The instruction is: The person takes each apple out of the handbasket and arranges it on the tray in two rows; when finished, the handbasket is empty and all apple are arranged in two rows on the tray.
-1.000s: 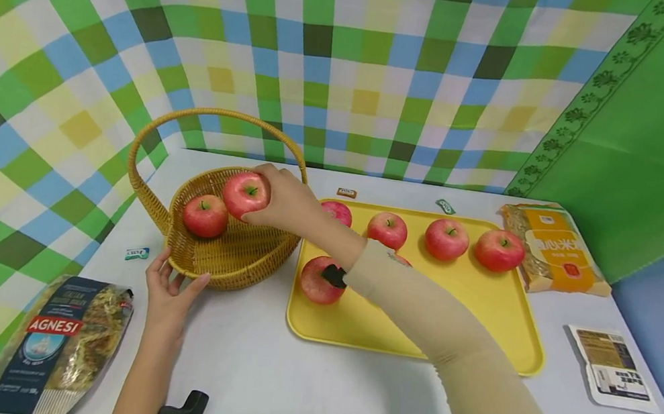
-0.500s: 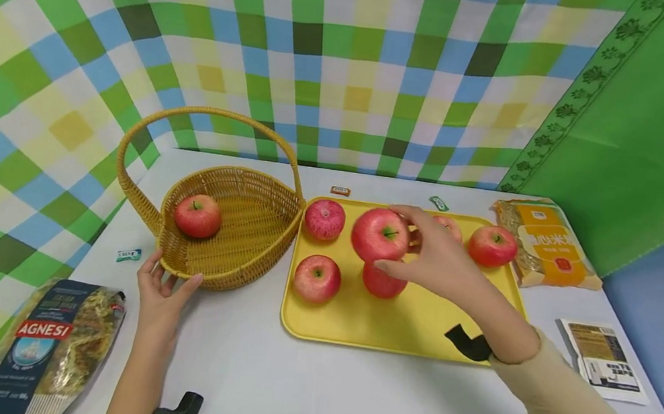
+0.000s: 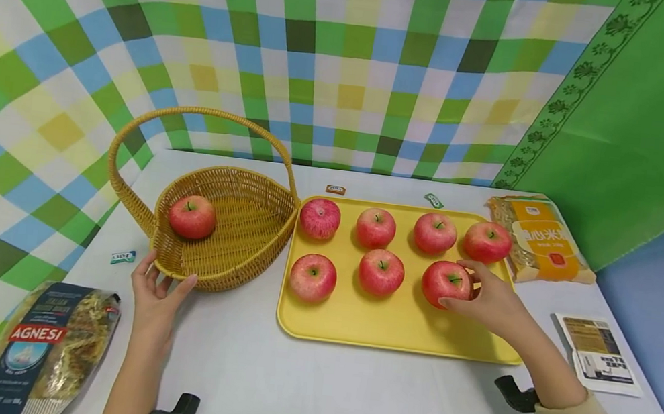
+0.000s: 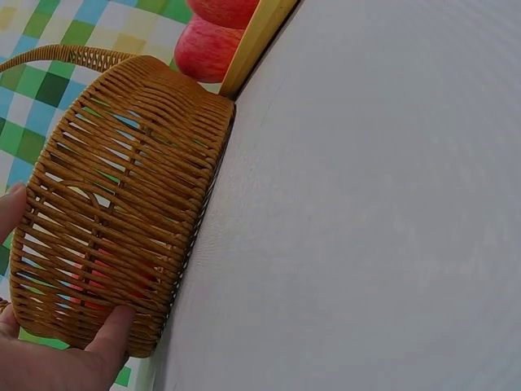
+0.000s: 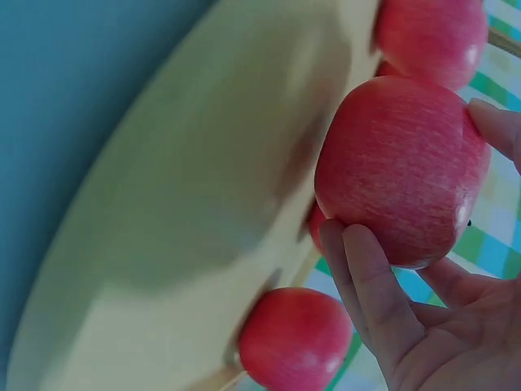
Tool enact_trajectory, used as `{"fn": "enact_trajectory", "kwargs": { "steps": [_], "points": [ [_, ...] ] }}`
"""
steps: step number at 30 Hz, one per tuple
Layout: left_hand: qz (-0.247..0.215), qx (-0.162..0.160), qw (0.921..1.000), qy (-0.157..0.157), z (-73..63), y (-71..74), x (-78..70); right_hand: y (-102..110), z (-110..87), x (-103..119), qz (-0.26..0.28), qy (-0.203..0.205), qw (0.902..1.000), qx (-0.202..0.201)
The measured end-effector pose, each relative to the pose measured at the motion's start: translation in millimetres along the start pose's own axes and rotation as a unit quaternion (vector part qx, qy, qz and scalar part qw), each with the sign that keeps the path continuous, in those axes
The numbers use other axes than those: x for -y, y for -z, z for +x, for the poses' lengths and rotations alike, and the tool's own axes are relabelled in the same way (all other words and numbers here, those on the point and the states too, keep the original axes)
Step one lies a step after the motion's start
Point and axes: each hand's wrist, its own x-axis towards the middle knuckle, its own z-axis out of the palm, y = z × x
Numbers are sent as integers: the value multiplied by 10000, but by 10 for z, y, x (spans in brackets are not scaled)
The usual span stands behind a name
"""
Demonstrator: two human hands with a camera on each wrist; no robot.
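My right hand (image 3: 489,301) holds a red apple (image 3: 447,284) low over the front right part of a yellow tray (image 3: 350,323). In the right wrist view, its thumb and fingers curl round opposite sides of this apple (image 5: 403,171). Several other apples stand in two rows on the tray, among them a front-row apple (image 3: 381,273). My left hand (image 3: 157,296) grips the front left rim of a wicker basket (image 3: 240,271). In the left wrist view, the fingertips press on the woven wall (image 4: 122,195). One apple (image 3: 192,216) lies inside the basket.
The basket's tall handle (image 3: 208,113) arches above it, close to the tray's left edge. A pasta bag (image 3: 43,352) lies front left, a millet bag (image 3: 547,240) back right. A flat white packet (image 3: 599,353) lies at right. Small wrapped sweets lie about, one orange-brown (image 3: 336,189).
My right hand has carried its apple from above the basket rightward over the tray and lowered it at the front right. The left hand has stayed on the basket rim.
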Motion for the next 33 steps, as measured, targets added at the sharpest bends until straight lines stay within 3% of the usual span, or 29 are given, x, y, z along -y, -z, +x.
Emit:
{"fn": "enact_trajectory", "kwargs": {
  "steps": [11,18,22,25,33],
  "points": [
    [-31,-10,10000,-3,-21,-4,-7,-33,41,-71,-184,-79,9998,80],
    [5,-31,10000,63,-9,-5,-17,244,2,127,-491,-81,9987,-125],
    [-29,-70,9999,78,-21,15,-35,384,42,442,-326,157,9985,-408],
    [-69,-99,9999,74,-29,14,-45,374,104,763,164,524,9974,-475],
    [-180,-39,9998,-18,-27,-15,-35,-77,478,1761,1118,1675,9795,86]
  ]
}}
